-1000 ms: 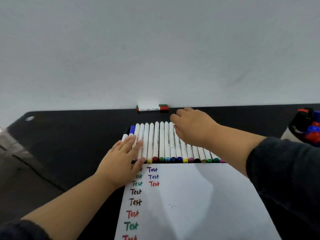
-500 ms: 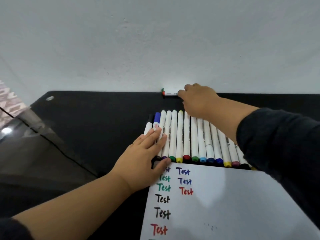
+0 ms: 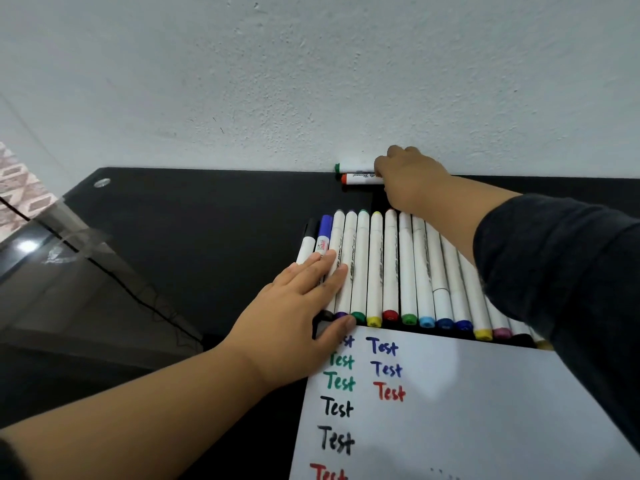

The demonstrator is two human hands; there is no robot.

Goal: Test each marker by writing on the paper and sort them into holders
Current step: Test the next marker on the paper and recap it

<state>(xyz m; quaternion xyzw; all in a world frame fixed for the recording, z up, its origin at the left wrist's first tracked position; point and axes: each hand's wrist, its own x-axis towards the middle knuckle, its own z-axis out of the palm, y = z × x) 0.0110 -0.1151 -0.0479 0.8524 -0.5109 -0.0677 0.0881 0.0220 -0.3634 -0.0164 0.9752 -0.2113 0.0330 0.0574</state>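
Observation:
A row of several white markers [image 3: 391, 265] with coloured caps lies on the black table [image 3: 207, 220], just beyond the white paper [image 3: 467, 410] that bears "Test" in several colours. My left hand [image 3: 298, 306] lies flat with straight fingers on the left end of the row, its thumb at the paper's corner. My right hand [image 3: 412, 181] reaches to the table's far edge. Its fingers curl over the right ends of a green-capped marker [image 3: 355, 166] against the wall and a red-capped marker [image 3: 362, 179] just in front of it. No holders are in view.
A white wall [image 3: 311, 81] rises directly behind the table. A clear glass panel [image 3: 69, 271] slants along the table's left side. A small silver fitting [image 3: 101, 182] sits at the far left corner. My dark sleeve covers the right end of the marker row.
My right hand left the marker row and reached back to the two markers by the wall. The view swung left, losing the holder at the right. My left hand stayed on the row.

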